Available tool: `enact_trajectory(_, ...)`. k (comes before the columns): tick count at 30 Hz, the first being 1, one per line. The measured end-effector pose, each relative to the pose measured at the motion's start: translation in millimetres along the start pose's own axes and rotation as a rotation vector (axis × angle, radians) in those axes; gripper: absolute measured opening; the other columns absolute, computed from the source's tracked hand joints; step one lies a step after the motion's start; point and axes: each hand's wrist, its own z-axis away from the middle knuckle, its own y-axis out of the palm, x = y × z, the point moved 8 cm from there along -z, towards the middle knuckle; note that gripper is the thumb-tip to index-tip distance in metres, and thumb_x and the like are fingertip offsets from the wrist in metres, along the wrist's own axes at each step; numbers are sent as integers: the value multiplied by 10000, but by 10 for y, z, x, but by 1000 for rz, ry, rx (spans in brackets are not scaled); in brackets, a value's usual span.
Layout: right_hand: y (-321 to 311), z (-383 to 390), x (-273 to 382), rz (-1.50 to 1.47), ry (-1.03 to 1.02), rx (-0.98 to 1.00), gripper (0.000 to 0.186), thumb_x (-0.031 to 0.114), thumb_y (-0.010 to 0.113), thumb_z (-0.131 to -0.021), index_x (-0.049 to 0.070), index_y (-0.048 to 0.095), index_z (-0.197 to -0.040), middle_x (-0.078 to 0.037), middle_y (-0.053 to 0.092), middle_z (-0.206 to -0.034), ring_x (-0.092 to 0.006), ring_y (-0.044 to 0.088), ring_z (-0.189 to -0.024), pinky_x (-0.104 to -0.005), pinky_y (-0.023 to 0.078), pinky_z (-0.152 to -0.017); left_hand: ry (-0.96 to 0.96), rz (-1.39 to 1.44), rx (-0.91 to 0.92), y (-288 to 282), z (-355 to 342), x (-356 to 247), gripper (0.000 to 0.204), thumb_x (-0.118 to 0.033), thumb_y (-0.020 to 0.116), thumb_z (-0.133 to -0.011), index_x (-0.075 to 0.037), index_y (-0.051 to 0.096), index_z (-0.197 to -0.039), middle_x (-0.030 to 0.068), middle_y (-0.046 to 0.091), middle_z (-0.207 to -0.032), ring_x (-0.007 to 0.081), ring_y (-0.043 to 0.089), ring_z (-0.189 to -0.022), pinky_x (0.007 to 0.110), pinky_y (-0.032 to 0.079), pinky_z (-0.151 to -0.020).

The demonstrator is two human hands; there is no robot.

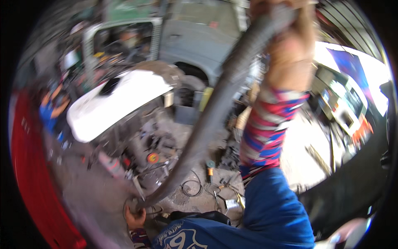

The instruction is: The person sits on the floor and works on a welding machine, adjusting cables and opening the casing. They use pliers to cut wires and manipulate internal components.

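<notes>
Both hands clamp 1 long grey curved strip (215, 103): right hand (286, 25) high, left hand (133, 216) low; strip lifted, not set down.

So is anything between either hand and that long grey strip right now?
Nothing visible. The right hand grips the long grey strip at its top end, and the left hand holds its bottom end near the floor. Blur hides the finer grip.

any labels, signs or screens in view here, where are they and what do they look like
Round sticker or disc: among the engine parts at centre, orange-red with a yellow-green middle; too blurred to tell more.
Large banner or panel: upper right, beyond the raised right hand, blue and purple on a bright white ground.
Print on the blue shirt: bottom edge, white outlined shapes near the left hand.
</notes>
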Motion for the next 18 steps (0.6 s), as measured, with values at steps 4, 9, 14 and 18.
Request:
enact_trajectory(4,-726,982,58,-289,262,-198,472,616,538,-996,145,553,-967,52,447,-708,-115,441,-568,-354,451,-591,566,-793,69,-689,-483,-901,210,-254,644,-932,-57,634,-859,91,647,-767,227,643,-746,377,553,-708)
enact_trajectory(9,-1739,2210,617,-11,182,-531,481,596,509,-1026,133,589,-1129,63,437,-725,-64,409,-535,-315,438,-557,171,-790,-347,-1717,-495,-1184,330,-403,749,-873,-95,665,-958,64,667,-832,210,607,-793,591,455,-842)
enact_trajectory(14,-2560,3030,978,275,84,-807,413,503,609,-1017,93,576,-1056,52,436,-655,-91,431,-513,-329,494,-516,198,-531,-421,-1169,-177,-1286,252,-331,670,-904,-86,620,-878,31,559,-732,183,530,-680,464,428,-685)
enact_trajectory(18,-3116,3315,1030,469,89,-1038,337,419,702,-976,102,589,-999,38,488,-658,-107,483,-523,-313,535,-519,340,-236,-144,-37,442,-1437,227,-274,606,-928,-79,583,-815,4,472,-652,161,469,-590,362,406,-558)
